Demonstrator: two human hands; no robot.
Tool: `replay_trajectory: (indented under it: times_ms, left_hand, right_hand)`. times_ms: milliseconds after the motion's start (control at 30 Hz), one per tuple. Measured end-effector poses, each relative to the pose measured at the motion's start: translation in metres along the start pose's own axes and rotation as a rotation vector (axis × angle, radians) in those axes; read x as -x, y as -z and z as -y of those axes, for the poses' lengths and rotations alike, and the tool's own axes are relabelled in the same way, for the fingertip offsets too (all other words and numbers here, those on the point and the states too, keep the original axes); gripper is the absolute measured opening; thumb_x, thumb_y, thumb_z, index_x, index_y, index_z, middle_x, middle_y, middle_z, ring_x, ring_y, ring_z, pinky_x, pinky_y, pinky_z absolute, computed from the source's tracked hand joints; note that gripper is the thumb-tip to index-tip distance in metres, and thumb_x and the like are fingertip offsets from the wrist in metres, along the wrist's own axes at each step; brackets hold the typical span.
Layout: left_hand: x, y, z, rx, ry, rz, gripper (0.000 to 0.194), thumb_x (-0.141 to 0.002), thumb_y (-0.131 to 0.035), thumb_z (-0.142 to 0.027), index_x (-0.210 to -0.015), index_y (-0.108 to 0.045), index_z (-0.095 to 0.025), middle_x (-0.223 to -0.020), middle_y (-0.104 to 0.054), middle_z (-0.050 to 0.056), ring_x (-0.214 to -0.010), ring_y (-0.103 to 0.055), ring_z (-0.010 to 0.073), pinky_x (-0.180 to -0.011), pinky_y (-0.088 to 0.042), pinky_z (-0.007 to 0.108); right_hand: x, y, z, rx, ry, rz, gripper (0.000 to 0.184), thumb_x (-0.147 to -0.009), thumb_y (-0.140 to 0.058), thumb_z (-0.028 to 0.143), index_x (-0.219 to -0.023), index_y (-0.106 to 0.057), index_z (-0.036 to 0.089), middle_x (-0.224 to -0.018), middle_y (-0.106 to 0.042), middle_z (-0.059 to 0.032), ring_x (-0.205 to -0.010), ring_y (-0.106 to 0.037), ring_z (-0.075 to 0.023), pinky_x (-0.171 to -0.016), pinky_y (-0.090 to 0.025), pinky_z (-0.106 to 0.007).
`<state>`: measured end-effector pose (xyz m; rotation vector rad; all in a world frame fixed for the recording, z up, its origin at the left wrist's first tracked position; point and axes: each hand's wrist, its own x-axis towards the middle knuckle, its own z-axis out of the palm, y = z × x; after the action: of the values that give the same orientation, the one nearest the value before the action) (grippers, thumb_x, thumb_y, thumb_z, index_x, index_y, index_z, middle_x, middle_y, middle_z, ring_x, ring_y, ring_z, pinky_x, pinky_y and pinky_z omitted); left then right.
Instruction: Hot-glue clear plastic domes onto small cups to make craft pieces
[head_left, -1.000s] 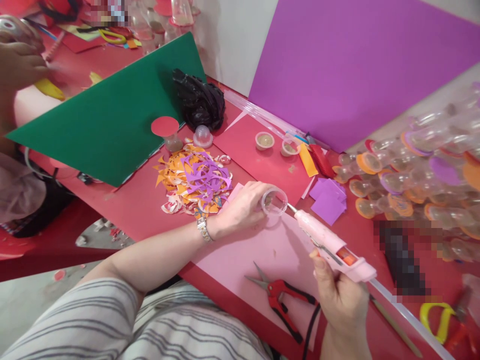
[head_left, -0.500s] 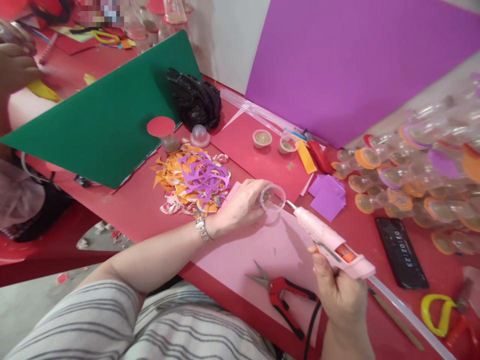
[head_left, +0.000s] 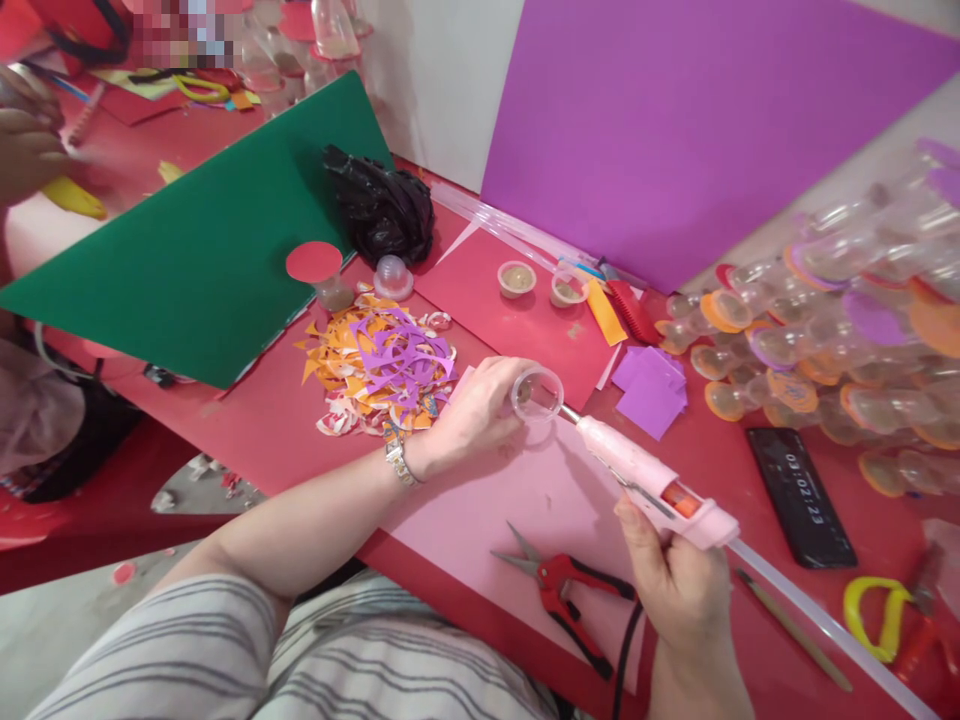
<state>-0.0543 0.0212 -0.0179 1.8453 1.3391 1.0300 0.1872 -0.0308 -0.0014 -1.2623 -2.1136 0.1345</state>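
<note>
My left hand (head_left: 484, 405) is closed around a small clear plastic cup (head_left: 541, 394), its round rim turned toward the right. In my right hand (head_left: 679, 575) is a pink glue gun (head_left: 637, 465), with a long clear glue stick (head_left: 825, 625) trailing from its back. The gun's metal nozzle points at the cup's rim; whether the two touch I cannot tell. Below the hands lies a pink sheet (head_left: 457, 515), and on it red-handled pruning shears (head_left: 559, 585) rest with their blades apart.
Paper scraps (head_left: 386, 355) pile up beyond my left wrist. Two small cups (head_left: 517, 280) stand on a red sheet, near purple paper squares (head_left: 651, 390). Stacked clear cup pieces (head_left: 825, 340), a phone (head_left: 801, 497) and yellow-handled scissors (head_left: 877, 620) are at right. Another person's hand (head_left: 30, 150) shows far left.
Both hands, the cup and the glue gun have shifted slightly left in the picture, as has much of the scene. The same grips hold.
</note>
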Motion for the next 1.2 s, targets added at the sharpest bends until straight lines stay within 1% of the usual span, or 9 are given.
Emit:
replay_trajectory:
  times_ms: [100, 233, 500, 633, 733, 900, 1067, 1200]
  left_hand:
    - [0.001, -0.001, 0.001, 0.001, -0.019, 0.000, 0.037, -0.080, -0.058, -0.008, -0.113, -0.064, -0.023, -0.109, -0.069, 0.005, -0.102, -0.060, 0.0219, -0.094, -0.046, 0.036]
    - [0.000, -0.001, 0.001, -0.013, -0.005, 0.004, 0.038, -0.081, -0.058, -0.009, -0.116, -0.064, -0.024, -0.109, -0.069, 0.005, -0.103, -0.061, 0.0217, -0.095, -0.046, 0.036]
    - [0.001, -0.001, 0.000, -0.047, 0.001, 0.015, 0.039, -0.081, -0.059, -0.011, -0.117, -0.063, -0.024, -0.111, -0.069, 0.005, -0.105, -0.061, 0.0225, -0.096, -0.046, 0.037]
    - [0.000, 0.000, -0.002, -0.035, -0.026, 0.015, 0.035, -0.081, -0.059, -0.010, -0.114, -0.064, -0.023, -0.109, -0.069, 0.005, -0.102, -0.061, 0.0216, -0.095, -0.045, 0.036]
    - [-0.001, 0.000, -0.003, -0.030, -0.023, 0.030, 0.034, -0.081, -0.060, -0.010, -0.112, -0.064, -0.023, -0.109, -0.070, 0.005, -0.100, -0.062, 0.0212, -0.094, -0.046, 0.036]
    - [0.000, -0.003, 0.001, -0.040, -0.052, 0.024, 0.035, -0.081, -0.059, -0.010, -0.113, -0.062, -0.022, -0.110, -0.071, 0.005, -0.101, -0.063, 0.0209, -0.095, -0.045, 0.036]
    - [0.003, -0.006, 0.006, -0.070, -0.061, 0.040, 0.040, -0.081, -0.058, -0.010, -0.119, -0.059, -0.022, -0.115, -0.069, 0.006, -0.104, -0.062, 0.0220, -0.097, -0.045, 0.037]
    - [0.002, -0.005, 0.006, -0.084, -0.046, 0.045, 0.042, -0.079, -0.057, -0.009, -0.119, -0.059, -0.022, -0.115, -0.068, 0.006, -0.104, -0.061, 0.0225, -0.097, -0.045, 0.037]
  right_hand:
    - [0.001, -0.001, 0.000, 0.013, -0.012, -0.010, 0.036, -0.098, -0.050, 0.045, -0.084, -0.066, 0.017, -0.069, -0.069, -0.0082, -0.057, -0.066, -0.0182, -0.052, -0.051, -0.026]
    - [0.002, -0.002, 0.001, 0.028, -0.004, -0.026, 0.035, -0.098, -0.050, 0.045, -0.087, -0.065, 0.016, -0.071, -0.069, -0.0083, -0.060, -0.066, -0.0189, -0.054, -0.052, -0.027]
    - [-0.005, 0.000, 0.004, 0.022, 0.054, -0.037, 0.028, -0.099, -0.050, 0.038, -0.087, -0.064, 0.016, -0.071, -0.067, -0.0081, -0.058, -0.064, -0.0176, -0.050, -0.048, -0.026]
    - [-0.004, 0.000, 0.003, 0.047, 0.056, -0.039, 0.029, -0.099, -0.051, 0.038, -0.088, -0.065, 0.016, -0.072, -0.068, -0.0086, -0.059, -0.066, -0.0185, -0.050, -0.049, -0.027]
    - [-0.002, -0.001, 0.002, 0.050, 0.057, -0.043, 0.029, -0.099, -0.051, 0.039, -0.088, -0.064, 0.015, -0.072, -0.068, -0.0090, -0.060, -0.067, -0.0189, -0.051, -0.050, -0.027]
    - [0.000, -0.002, 0.000, 0.052, 0.072, -0.054, 0.029, -0.099, -0.051, 0.038, -0.087, -0.064, 0.015, -0.074, -0.069, -0.0095, -0.061, -0.067, -0.0182, -0.052, -0.051, -0.026]
    - [0.003, -0.004, -0.001, 0.032, 0.054, -0.048, 0.025, -0.098, -0.053, 0.035, -0.089, -0.065, 0.016, -0.074, -0.070, -0.0090, -0.061, -0.069, -0.0184, -0.053, -0.052, -0.026]
    - [0.004, -0.005, 0.000, 0.004, -0.018, -0.018, 0.027, -0.098, -0.053, 0.039, -0.087, -0.065, 0.017, -0.071, -0.068, -0.0071, -0.060, -0.068, -0.0180, -0.052, -0.053, -0.025]
